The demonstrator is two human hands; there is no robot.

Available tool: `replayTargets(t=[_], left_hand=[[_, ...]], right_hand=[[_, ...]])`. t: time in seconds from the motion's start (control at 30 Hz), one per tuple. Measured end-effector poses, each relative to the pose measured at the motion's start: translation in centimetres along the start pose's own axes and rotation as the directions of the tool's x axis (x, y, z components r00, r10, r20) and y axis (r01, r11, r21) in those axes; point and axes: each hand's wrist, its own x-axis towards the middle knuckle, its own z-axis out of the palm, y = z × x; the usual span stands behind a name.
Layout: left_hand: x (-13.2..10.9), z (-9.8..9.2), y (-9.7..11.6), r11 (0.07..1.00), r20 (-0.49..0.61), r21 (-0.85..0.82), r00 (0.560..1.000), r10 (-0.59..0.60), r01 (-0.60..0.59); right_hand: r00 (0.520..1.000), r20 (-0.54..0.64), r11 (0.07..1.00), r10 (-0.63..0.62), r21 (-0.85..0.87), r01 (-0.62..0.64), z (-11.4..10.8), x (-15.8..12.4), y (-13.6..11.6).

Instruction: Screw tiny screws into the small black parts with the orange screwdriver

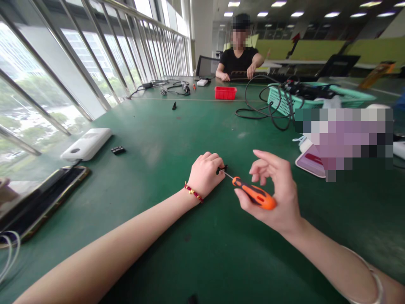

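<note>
through the head feed i have the left hand (pixel 207 173) low over the table (pixel 158 135), its fingers closed on a small black part (pixel 222 169). the part pokes out at the thumb side, facing my right hand (pixel 284 194). that one is spread wide, fingers lifted off the orange screwdriver (pixel 255 195), whose handle end lies against the palm above the thumb. the shaft spans the gap between the hands, tip at the part.
</note>
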Motion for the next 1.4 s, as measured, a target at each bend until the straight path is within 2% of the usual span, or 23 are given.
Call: replayTargets(t=[0.13,0.3,0.37,0.57,0.7,0.8,0.9,1.0,1.1,1.2,1.33,1.4], left_hand=[[0.01,-0.02,-0.01,1.000,0.007,-0.011,1.000,-0.005,0.005],[0.01,-0.07,0.06,1.000,0.005,-0.011,1.000,-0.012,0.012],[0.00,-0.06,0.04,1.000,0.003,-0.012,1.000,-0.009,0.009],[0.01,0.01,-0.03,1.000,0.006,-0.020,1.000,-0.012,0.012],[0.01,0.00,-0.01,1.000,-0.004,-0.020,1.000,-0.011,0.011],[0.01,0.02,-0.03,1.000,-0.006,-0.016,1.000,-0.007,0.006],[0.01,0.05,-0.05,1.000,0.002,-0.020,1.000,-0.012,0.012],[0.03,0.04,-0.05,1.000,0.004,-0.024,1.000,-0.016,0.016],[0.03,-0.01,0.00,1.000,0.003,-0.026,1.000,-0.013,0.014],[0.02,-0.05,0.03,1.000,0.006,-0.022,1.000,-0.011,0.012],[0.02,-0.04,0.01,1.000,0.006,-0.020,1.000,-0.018,0.018],[0.03,-0.03,0.00,0.999,0.005,-0.025,1.000,-0.020,0.020]], right_hand=[[0.995,0.100,0.997,0.027,-0.069,-0.021,-0.27,-0.10,-0.14],[0.998,-0.048,0.999,-0.047,0.016,0.048,0.12,-0.20,0.00],[0.997,-0.062,0.998,-0.039,0.040,0.041,0.17,-0.22,0.10],[0.996,0.089,0.997,0.007,-0.075,-0.001,-0.36,-0.14,-0.13],[0.999,0.001,0.999,-0.040,-0.020,0.040,-0.16,-0.16,-0.13],[0.999,-0.044,0.999,-0.027,0.036,0.028,0.00,-0.17,-0.02],[0.998,0.042,0.999,0.035,-0.001,-0.035,-0.13,-0.10,-0.07],[0.992,0.126,0.999,0.032,-0.047,-0.027,-0.24,-0.05,-0.22],[0.999,0.047,1.000,-0.018,-0.019,0.019,-0.08,-0.09,-0.19],[1.000,-0.007,1.000,-0.004,0.013,0.004,0.10,-0.18,0.01],[0.990,0.125,0.998,0.058,-0.022,-0.056,-0.08,-0.20,0.06],[0.987,0.152,0.998,0.059,-0.009,-0.059,-0.28,-0.11,-0.04]])
